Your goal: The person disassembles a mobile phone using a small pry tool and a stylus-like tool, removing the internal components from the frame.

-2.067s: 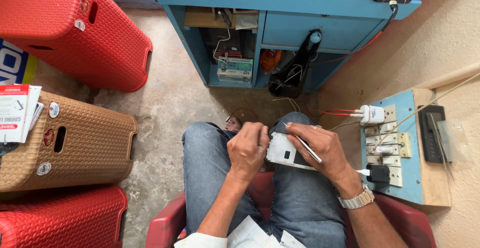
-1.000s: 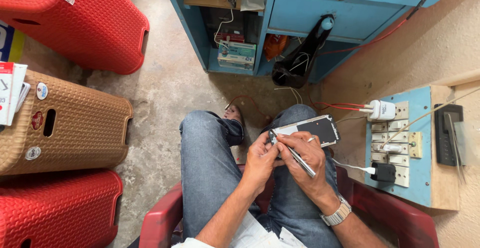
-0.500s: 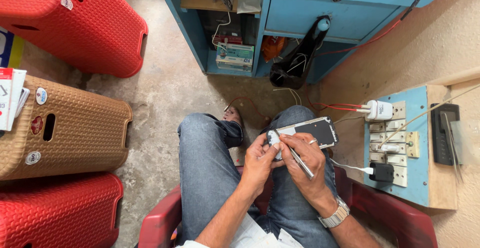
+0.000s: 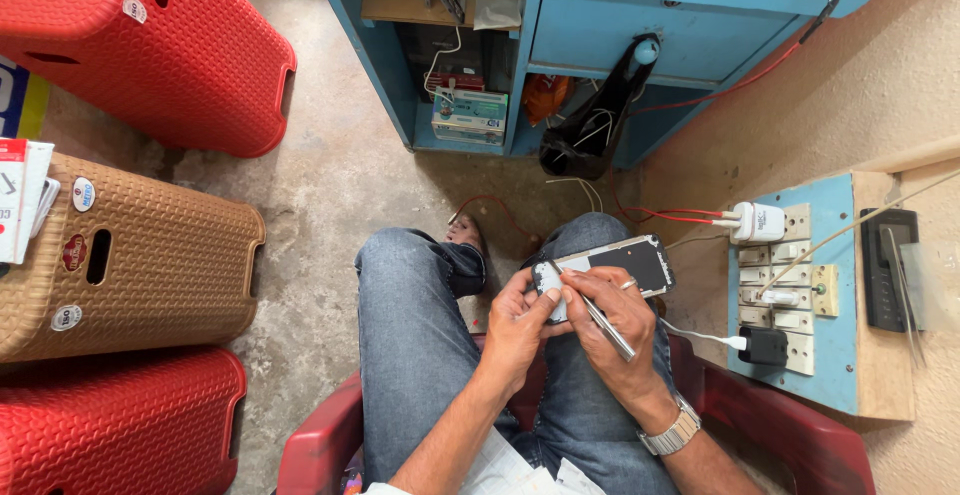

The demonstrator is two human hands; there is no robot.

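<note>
Looking straight down at a lap in blue jeans, seated in a red plastic chair (image 4: 800,435); opened phone (image 4: 612,267) held over the right knee, back cover off, dark inside face up; long axis running left to right across the lap, tilted a bit so the right end sits farther from the body.

Left hand (image 4: 515,330) closed around the phone's near left end, thumb pressed on top, fingers curled underneath; basically the clamp here. Right hand (image 4: 618,330) pinched shut on thin metal tweezers (image 4: 592,310), wristwatch on that wrist; tweezers angled from lower right up toward upper left, tip landing right at the phone's left end, just beside the left thumb.

So: working spot at the left end, touching distance for both hands, left hand nearer; rest of the phone sticking out to the right, past the right knuckles.

Off to the right, switch board (image 4: 790,285) with a white charger (image 4: 758,223) plugged in; blue bench (image 4: 620,15) ahead; red and brown stools (image 4: 150,265) on the left.
</note>
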